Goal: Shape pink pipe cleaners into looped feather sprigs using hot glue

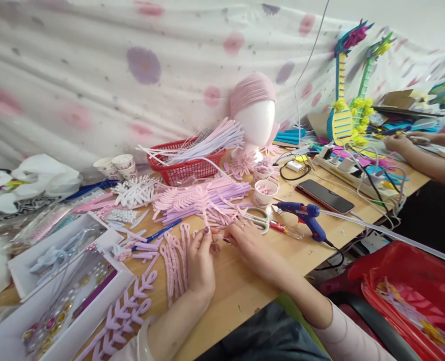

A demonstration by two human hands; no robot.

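Observation:
My left hand [202,260] is closed in a pinch on a pink pipe cleaner [206,218], which sticks up above the fingertips. Close beside it, my right hand [247,243] has its fingers bent together near the same spot; what they hold, if anything, is too small to make out. Left of my hands lie twisted pink pipe-cleaner strands with looped ends [175,263] and a purple leaf-shaped pipe-cleaner branch [123,316]. Behind my fingers spreads a pile of pink and purple pipe cleaners [222,193]. Scissors [262,220] rest just past my right hand.
A blue glue gun [305,218] and a phone [324,196] lie to the right. Behind stand a red basket [187,170], paper cups [265,192] and a foam head [258,123]. White boxes [123,278] stand left. Another person's hand [399,144] works at far right.

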